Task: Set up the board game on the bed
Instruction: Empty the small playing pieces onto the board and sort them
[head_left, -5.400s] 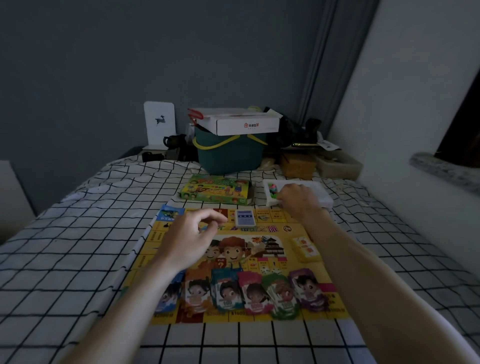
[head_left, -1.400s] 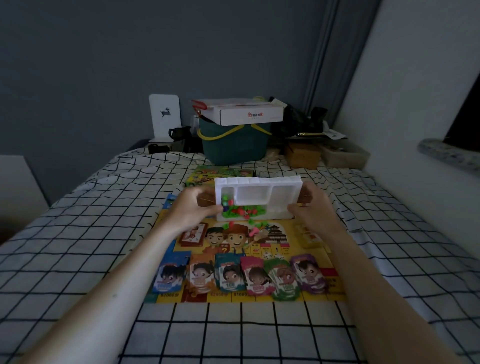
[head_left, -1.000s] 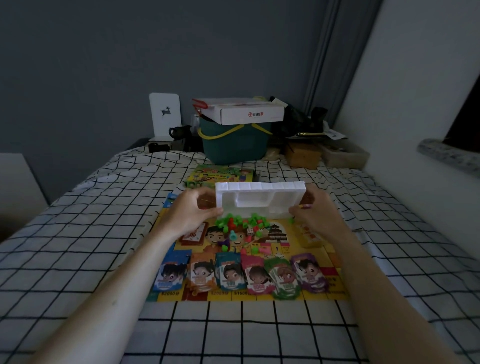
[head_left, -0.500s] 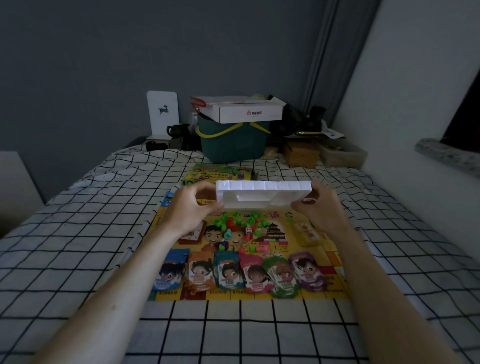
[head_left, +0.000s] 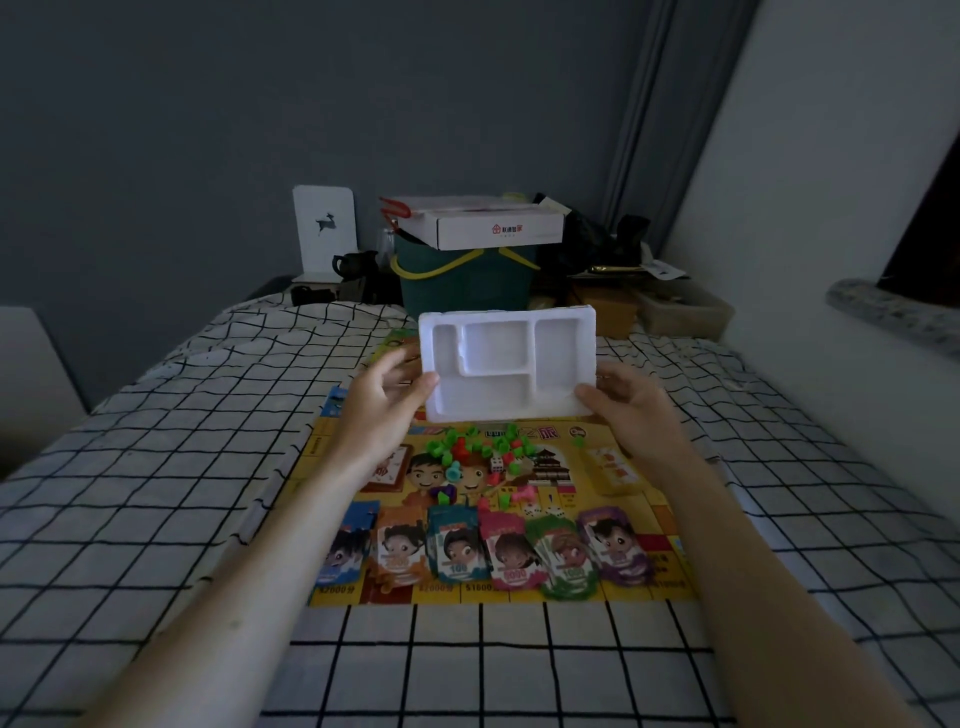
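Head view, itemised

1. White foam tray (head_left: 506, 364): moulded, matt, rectangular with rounded corners, four recessed compartments, all bare. I hold it tilted up with its open face toward me, in the air above the far edge of the board.
2. My left hand (head_left: 382, 415): thumb on the tray's front at the left edge, fingers (head_left: 397, 358) curled behind it, gripping.
3. My right hand (head_left: 631, 410): thumb across the tray's lower right corner, fingers wrapped behind, gripping.
4. Game board (head_left: 649, 525): flat, glossy, yellow printed card, lying on the bed.
5. Small plastic pieces (head_left: 480, 449): green, red and teal, with white dice among them, loose in a heap on the board's middle, below the tray.
6. Six paper money stacks (head_left: 491, 551): blue, orange, teal, pink, green, purple, each with a cartoon face, in a row along the board's near edge.
7. Yellow card deck (head_left: 613, 467): on the board's right side.
8. Bed (head_left: 156, 493): soft white cover, black grid lines, slightly rumpled
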